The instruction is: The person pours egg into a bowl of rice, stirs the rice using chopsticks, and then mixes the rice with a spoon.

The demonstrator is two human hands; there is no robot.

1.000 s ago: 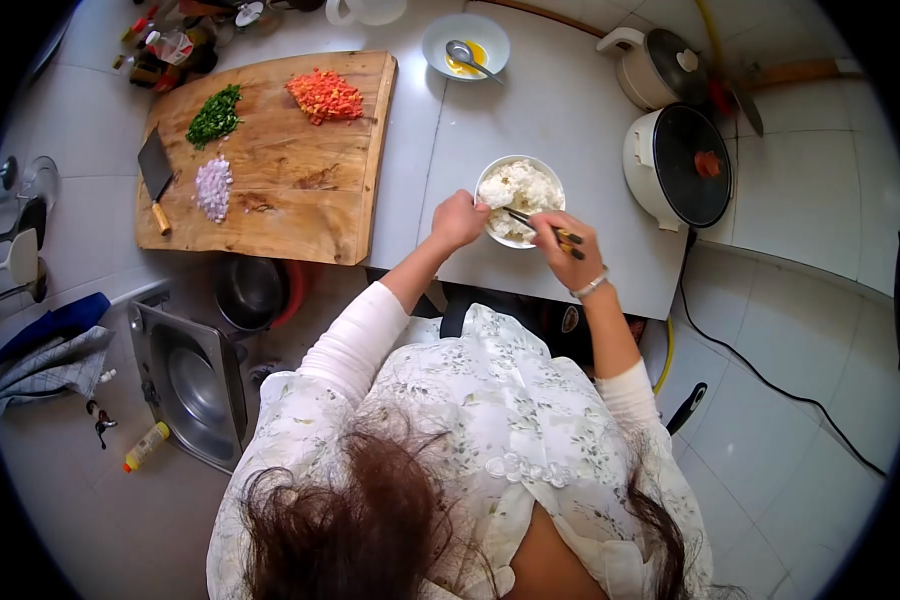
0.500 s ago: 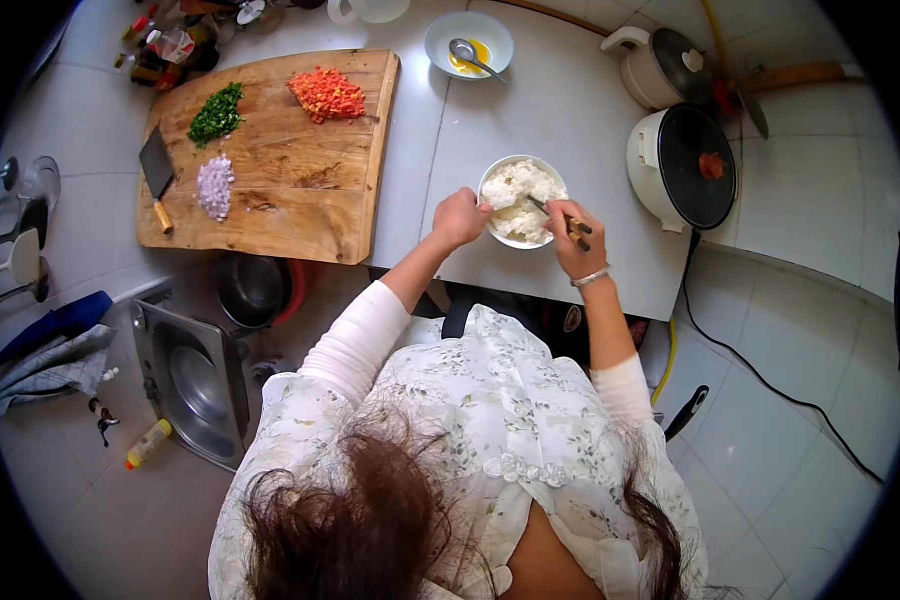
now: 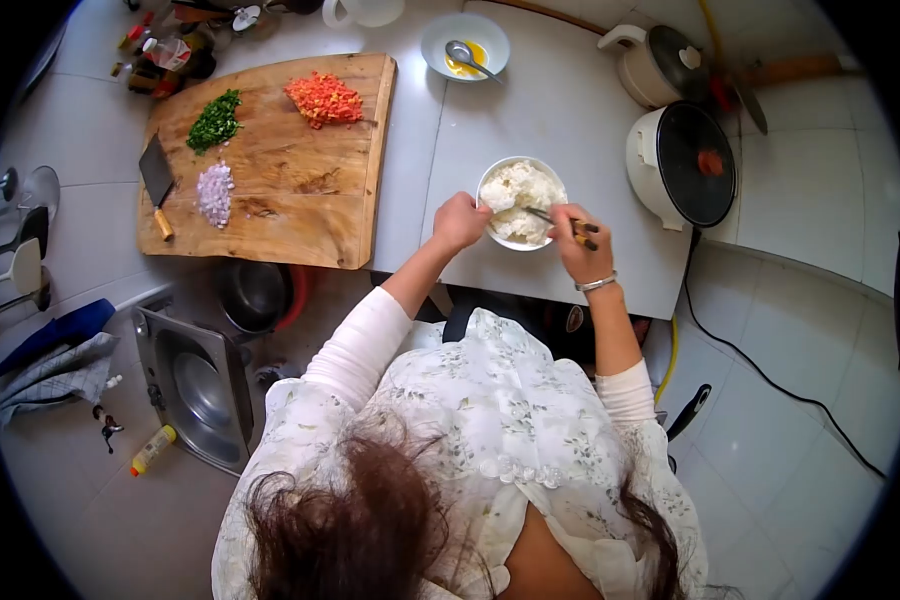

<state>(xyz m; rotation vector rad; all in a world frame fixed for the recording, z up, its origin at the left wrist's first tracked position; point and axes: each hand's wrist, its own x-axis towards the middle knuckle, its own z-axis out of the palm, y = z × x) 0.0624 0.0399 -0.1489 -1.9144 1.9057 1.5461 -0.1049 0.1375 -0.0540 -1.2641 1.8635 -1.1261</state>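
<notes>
A white bowl (image 3: 516, 243) stands on the pale worktop, filled with white rice (image 3: 518, 190). My left hand (image 3: 460, 221) is closed on the bowl's left rim, thumb at the edge. In my right hand (image 3: 582, 243) is a pair of chopsticks (image 3: 540, 214), dark at the tips with lighter bands near the grip; their tips reach into the rice from the right. A bracelet circles my right wrist. Beyond the bowl sits a pale blue bowl (image 3: 430, 62) holding yellow liquid and a metal spoon (image 3: 475, 62).
A wooden cutting board (image 3: 290, 190) on the left carries chopped greens (image 3: 215, 120), red-orange diced pieces (image 3: 324, 99), pale purple diced pieces (image 3: 214, 194) and a cleaver (image 3: 156, 175). A lidded cooker (image 3: 660, 165) and a smaller pot (image 3: 640, 72) stand right. Below left is a sink (image 3: 195, 385).
The chopsticks have shifted slightly and lie at a flatter angle in the rice, with my right hand a little to the right. My left hand stays at the bowl's rim.
</notes>
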